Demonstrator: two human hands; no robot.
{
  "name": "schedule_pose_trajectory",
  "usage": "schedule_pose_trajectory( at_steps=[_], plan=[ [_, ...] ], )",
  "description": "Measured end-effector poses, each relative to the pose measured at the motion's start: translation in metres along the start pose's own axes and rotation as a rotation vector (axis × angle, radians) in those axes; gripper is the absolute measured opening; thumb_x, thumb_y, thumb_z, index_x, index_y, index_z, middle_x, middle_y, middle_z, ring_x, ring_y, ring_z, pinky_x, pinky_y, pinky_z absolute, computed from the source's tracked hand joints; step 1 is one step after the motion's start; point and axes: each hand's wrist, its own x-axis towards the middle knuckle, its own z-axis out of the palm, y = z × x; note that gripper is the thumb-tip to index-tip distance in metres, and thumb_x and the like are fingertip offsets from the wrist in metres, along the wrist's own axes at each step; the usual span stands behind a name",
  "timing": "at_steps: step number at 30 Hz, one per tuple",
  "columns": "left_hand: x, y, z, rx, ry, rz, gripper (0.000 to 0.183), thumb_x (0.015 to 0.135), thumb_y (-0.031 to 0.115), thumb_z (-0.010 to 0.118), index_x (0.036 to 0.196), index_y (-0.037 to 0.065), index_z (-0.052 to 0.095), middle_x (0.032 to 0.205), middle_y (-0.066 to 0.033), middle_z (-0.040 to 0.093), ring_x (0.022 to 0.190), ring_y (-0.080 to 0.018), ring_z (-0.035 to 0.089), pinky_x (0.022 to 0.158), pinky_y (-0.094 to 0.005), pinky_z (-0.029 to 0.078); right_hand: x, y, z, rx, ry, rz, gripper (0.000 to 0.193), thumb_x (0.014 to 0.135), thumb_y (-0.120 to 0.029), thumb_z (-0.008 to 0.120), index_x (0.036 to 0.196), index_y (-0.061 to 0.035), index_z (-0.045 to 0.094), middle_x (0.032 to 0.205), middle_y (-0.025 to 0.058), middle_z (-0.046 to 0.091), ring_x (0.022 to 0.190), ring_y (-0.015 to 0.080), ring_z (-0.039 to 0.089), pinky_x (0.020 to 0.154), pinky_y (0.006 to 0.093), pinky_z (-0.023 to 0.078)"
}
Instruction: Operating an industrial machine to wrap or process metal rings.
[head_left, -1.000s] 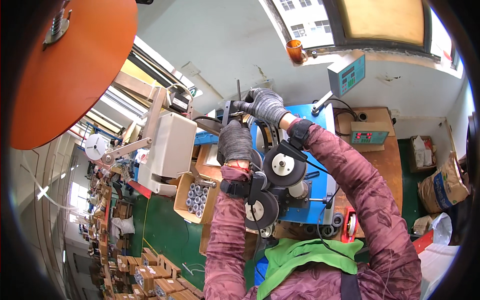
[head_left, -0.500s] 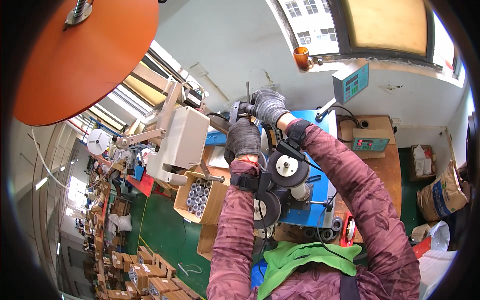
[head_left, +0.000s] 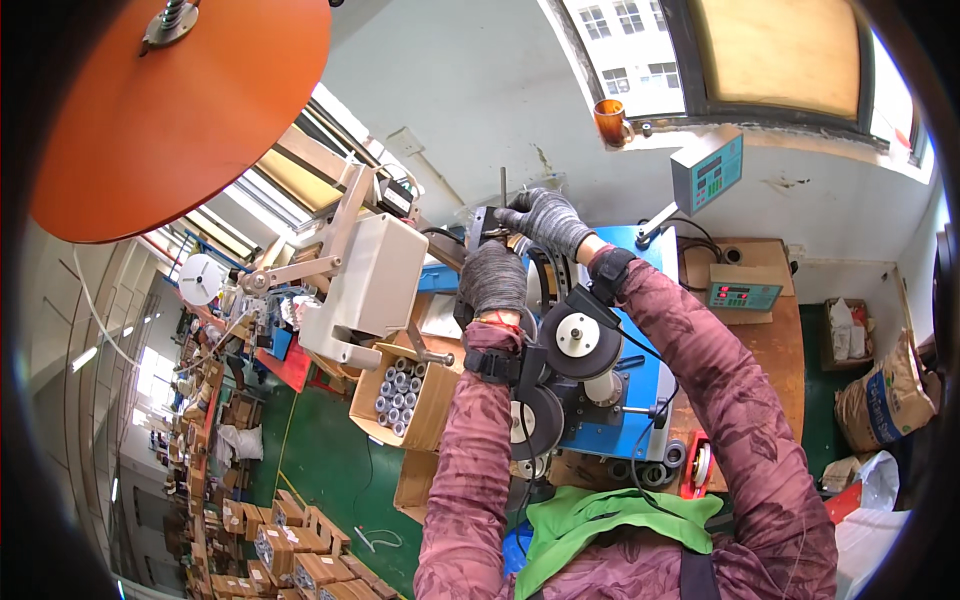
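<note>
Both my hands wear grey knitted gloves and work at the far end of a blue-based machine [head_left: 625,425]. My left hand [head_left: 493,278] is in front of a dark block [head_left: 484,226] with an upright metal rod [head_left: 504,186] beside it; its fingertips are hidden from view. Just right of that block, my right hand [head_left: 552,221] has its fingers bent together at the block's edge, and whatever is in them is hidden. A dark ring-shaped part [head_left: 543,275] stands below the hands. Nearer my forearms are a black wheel with a white hub [head_left: 580,340] and a second black wheel [head_left: 540,420].
Left of my arm, a cardboard box [head_left: 432,400] holds several metal rings, below a beige machine head [head_left: 375,280]. Control boxes stand at right, one on a post [head_left: 708,172], one on the table [head_left: 744,295]. An orange disc [head_left: 190,110] fills the upper left.
The whole view has shifted slightly right. My right hand's fingers have moved a little at the block, whose top now shows more. My left hand stays beside it.
</note>
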Motion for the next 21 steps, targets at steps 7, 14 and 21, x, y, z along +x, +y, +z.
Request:
schedule_pose_trajectory(
  at_steps=[7,14,21],
  plan=[
    [-0.005,-0.005,0.001,0.002,0.024,0.026,0.027,0.084,0.031,0.061,0.098,0.01,0.069,0.094,-0.0199,0.066,0.091,-0.0337,0.065,0.081,-0.0452,0.051,-0.02,-0.023,-0.001,-0.326,0.298,-0.171,0.033,0.079,-0.039,0.066,0.087,-0.0079,0.063,0.086,0.0119,0.061,0.083,0.0291,0.061,0.075,0.0412,0.049],
    [-0.017,-0.021,0.005,-0.059,0.071,0.092,0.023,0.083,0.028,0.06,0.099,0.012,0.067,0.087,-0.0187,0.067,0.085,-0.0342,0.065,0.076,-0.0443,0.052,-0.029,-0.053,-0.002,-0.691,0.111,-0.347,0.023,0.076,-0.027,0.065,0.086,-0.0057,0.065,0.089,0.0148,0.061,0.091,0.0309,0.06,0.078,0.0416,0.049],
    [-0.013,-0.01,-0.003,-0.169,0.034,0.147,0.029,0.088,0.025,0.053,0.116,0.02,0.06,0.095,-0.0161,0.067,0.089,-0.033,0.066,0.075,-0.0436,0.053,-0.019,-0.051,0.015,-0.864,0.153,-0.322,0.016,0.075,-0.016,0.062,0.087,-0.0048,0.066,0.089,0.0151,0.062,0.09,0.0303,0.061,0.078,0.0404,0.05]
  ],
)
